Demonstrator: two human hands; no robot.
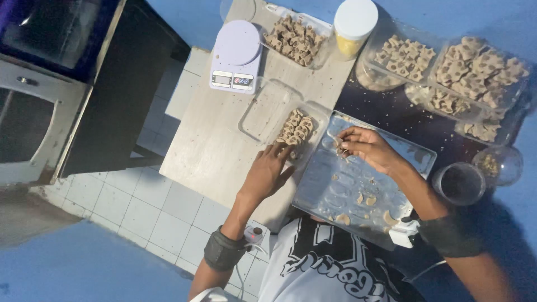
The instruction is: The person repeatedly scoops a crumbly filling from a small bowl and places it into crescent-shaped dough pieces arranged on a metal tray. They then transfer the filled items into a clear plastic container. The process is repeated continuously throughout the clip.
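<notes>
While left hand (267, 170) rests flat, grip apart, beside open clear box (296, 130) on pale tabletop (212, 145); right hand (366, 148) pinches cookie piece (339, 146) above metal tray (363, 184); white tiled floor (162, 212) left; blue walls.

White printed T-shirt (324, 268), 2 dark wristbands (224, 249), bare forearms.

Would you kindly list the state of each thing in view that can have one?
Clear container: open, part filled with cookies.
Metal tray: nearly bare, a few pieces left.
Jar: lid on.
Kitchen scale: nothing on it.
Left hand: resting at the container.
Right hand: pinching a piece over the tray.
Far containers: open, full.
</notes>
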